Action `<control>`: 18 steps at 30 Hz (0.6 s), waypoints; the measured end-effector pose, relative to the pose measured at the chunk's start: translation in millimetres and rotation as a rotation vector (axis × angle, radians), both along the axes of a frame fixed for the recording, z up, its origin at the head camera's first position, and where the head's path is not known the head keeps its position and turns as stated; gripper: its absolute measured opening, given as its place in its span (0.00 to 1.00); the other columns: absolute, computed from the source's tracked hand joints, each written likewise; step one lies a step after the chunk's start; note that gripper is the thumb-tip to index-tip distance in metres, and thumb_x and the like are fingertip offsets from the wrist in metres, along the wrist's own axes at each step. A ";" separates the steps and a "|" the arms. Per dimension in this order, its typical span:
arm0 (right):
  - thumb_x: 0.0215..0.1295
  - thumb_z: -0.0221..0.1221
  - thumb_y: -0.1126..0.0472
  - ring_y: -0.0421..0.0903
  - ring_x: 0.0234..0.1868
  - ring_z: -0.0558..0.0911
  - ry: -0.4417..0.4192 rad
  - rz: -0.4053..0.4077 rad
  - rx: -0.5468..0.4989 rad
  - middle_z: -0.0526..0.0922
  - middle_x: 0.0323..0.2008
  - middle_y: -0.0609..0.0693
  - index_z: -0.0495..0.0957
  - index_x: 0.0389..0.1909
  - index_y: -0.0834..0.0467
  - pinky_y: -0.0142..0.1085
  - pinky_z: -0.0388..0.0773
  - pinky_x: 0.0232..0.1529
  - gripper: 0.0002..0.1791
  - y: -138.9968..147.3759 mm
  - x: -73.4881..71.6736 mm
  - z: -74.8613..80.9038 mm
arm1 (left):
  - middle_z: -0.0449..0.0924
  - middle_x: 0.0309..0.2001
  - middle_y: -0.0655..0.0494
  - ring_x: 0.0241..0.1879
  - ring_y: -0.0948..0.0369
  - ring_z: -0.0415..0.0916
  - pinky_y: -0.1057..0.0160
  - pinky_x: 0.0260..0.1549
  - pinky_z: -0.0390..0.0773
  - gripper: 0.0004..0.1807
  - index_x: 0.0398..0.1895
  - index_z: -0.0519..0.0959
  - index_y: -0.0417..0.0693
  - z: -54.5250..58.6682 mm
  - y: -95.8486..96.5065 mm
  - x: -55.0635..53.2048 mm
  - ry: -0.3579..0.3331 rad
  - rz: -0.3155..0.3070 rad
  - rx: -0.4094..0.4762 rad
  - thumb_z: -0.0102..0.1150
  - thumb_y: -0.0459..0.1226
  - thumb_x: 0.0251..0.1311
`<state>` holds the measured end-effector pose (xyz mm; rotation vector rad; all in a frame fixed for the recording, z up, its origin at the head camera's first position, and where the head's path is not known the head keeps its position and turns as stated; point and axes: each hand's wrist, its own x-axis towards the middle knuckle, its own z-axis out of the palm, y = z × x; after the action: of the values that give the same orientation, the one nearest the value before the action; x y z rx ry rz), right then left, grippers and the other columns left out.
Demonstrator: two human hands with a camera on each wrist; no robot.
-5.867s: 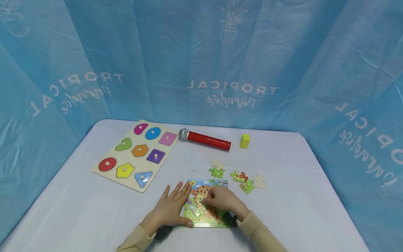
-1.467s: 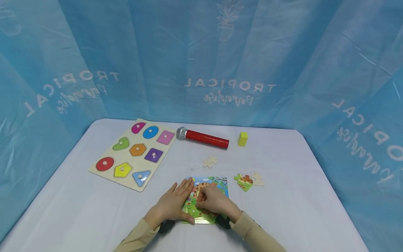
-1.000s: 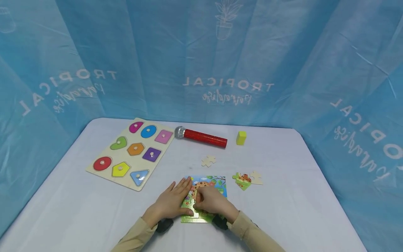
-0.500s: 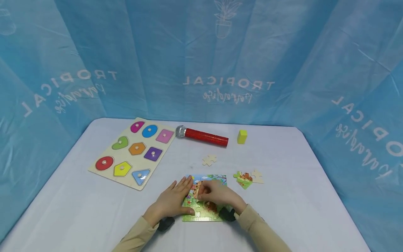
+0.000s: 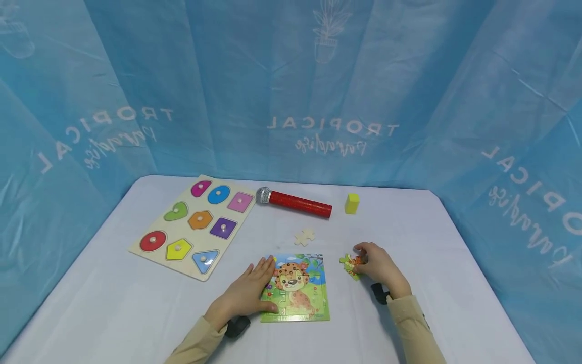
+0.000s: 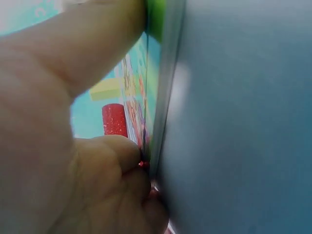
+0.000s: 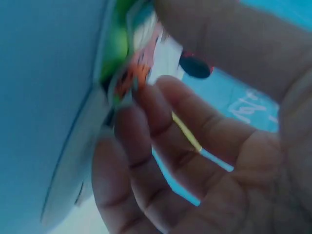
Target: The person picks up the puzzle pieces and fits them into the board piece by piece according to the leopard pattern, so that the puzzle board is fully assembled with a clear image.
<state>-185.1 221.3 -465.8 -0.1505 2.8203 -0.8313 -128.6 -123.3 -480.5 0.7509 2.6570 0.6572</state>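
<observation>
In the head view, my left hand (image 5: 245, 292) lies flat with fingers straight on the left edge of a leopard jigsaw puzzle (image 5: 297, 293) in its square tray. The puzzle has a gap in its lower left part, beside my thumb. Off to the right, my right hand (image 5: 379, 264) curls thumb and fingers round a small green and orange puzzle piece (image 5: 349, 265). In the right wrist view, that puzzle piece (image 7: 134, 73) sits between thumb and fingertips. The plain piece formerly visible beside it is hidden behind my hand. A pale, face-down puzzle piece (image 5: 304, 236) lies behind the tray.
A shape-knob board (image 5: 182, 273) lies at the left. At the back are a red toy microphone (image 5: 300, 203) and a yellow block (image 5: 352, 203). A blue printed curtain (image 5: 291, 91) surrounds the white table (image 5: 113, 303).
My right hand has left the puzzle and moved right to the loose pieces. Earlier, a green piece went from behind the tray into the puzzle. My left hand stays put.
</observation>
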 end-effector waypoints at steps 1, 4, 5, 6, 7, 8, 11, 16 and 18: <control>0.51 0.71 0.65 0.48 0.39 0.75 0.003 0.002 -0.010 0.78 0.41 0.55 0.77 0.52 0.64 0.41 0.76 0.41 0.25 -0.1 -0.3 -0.8 | 0.45 0.76 0.37 0.76 0.42 0.41 0.39 0.73 0.47 0.58 0.74 0.50 0.32 -1.0 0.1 -0.2 0.001 0.001 -0.001 0.66 0.58 0.51; 0.55 0.68 0.65 0.46 0.35 0.73 0.030 0.010 -0.010 0.76 0.36 0.54 0.81 0.43 0.62 0.37 0.72 0.36 0.15 -3.3 -2.0 -0.4 | 0.45 0.76 0.37 0.77 0.42 0.41 0.39 0.73 0.47 0.58 0.74 0.50 0.33 -1.7 -0.4 -0.7 0.002 0.009 -0.005 0.66 0.58 0.51; 0.57 0.67 0.64 0.45 0.34 0.73 0.044 0.011 -0.010 0.76 0.35 0.53 0.81 0.41 0.62 0.35 0.72 0.35 0.11 -4.7 -2.1 0.5 | 0.45 0.76 0.38 0.77 0.43 0.41 0.40 0.73 0.47 0.58 0.74 0.50 0.33 -1.8 -0.5 -0.8 0.002 0.010 -0.004 0.67 0.58 0.50; 0.59 0.66 0.64 0.44 0.33 0.72 0.055 0.008 -0.015 0.76 0.33 0.52 0.82 0.38 0.61 0.34 0.71 0.33 0.08 -6.5 -1.8 1.8 | 0.45 0.76 0.38 0.77 0.43 0.42 0.40 0.73 0.47 0.58 0.74 0.51 0.33 -1.9 -0.4 -0.9 0.004 0.010 -0.005 0.67 0.58 0.50; 0.62 0.64 0.63 0.44 0.32 0.72 0.065 0.004 -0.025 0.77 0.33 0.51 0.81 0.37 0.60 0.33 0.71 0.33 0.05 -8.7 -1.0 3.2 | 0.45 0.76 0.38 0.77 0.43 0.42 0.40 0.73 0.47 0.58 0.74 0.51 0.33 -2.0 -0.3 -1.0 0.006 0.008 -0.005 0.67 0.58 0.50; 0.64 0.62 0.62 0.43 0.31 0.73 0.072 0.002 -0.040 0.78 0.32 0.50 0.81 0.36 0.59 0.33 0.71 0.32 0.04 -11.5 0.3 4.7 | 0.45 0.76 0.37 0.77 0.43 0.42 0.40 0.73 0.47 0.58 0.74 0.51 0.33 -2.1 -0.2 -0.9 0.007 0.006 -0.005 0.67 0.58 0.50; 0.66 0.60 0.61 0.41 0.29 0.74 0.071 0.051 -0.124 0.82 0.31 0.47 0.82 0.35 0.57 0.31 0.73 0.30 0.04 -25.2 7.4 9.2 | 0.45 0.76 0.37 0.76 0.42 0.42 0.40 0.73 0.47 0.58 0.74 0.51 0.33 -2.6 -0.2 -0.5 0.008 0.000 -0.005 0.67 0.58 0.50; 0.67 0.59 0.59 0.39 0.26 0.77 0.000 0.300 -0.266 0.82 0.27 0.44 0.81 0.35 0.54 0.30 0.74 0.26 0.04 -59.6 24.0 11.2 | 0.45 0.76 0.37 0.76 0.42 0.42 0.39 0.73 0.47 0.58 0.74 0.50 0.32 -3.6 -0.3 0.3 0.015 -0.009 -0.008 0.67 0.58 0.50; 0.67 0.60 0.58 0.38 0.25 0.78 -0.040 0.402 -0.289 0.82 0.25 0.43 0.81 0.37 0.52 0.29 0.75 0.27 0.04 -73.0 29.5 8.0 | 0.44 0.76 0.37 0.76 0.42 0.42 0.40 0.73 0.47 0.58 0.74 0.50 0.33 -4.0 0.0 0.4 0.021 -0.009 -0.012 0.66 0.58 0.50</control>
<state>-155.6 148.4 -457.7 -0.7061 2.4859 -1.1131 -128.2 -123.4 -484.5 0.7704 2.6722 0.6341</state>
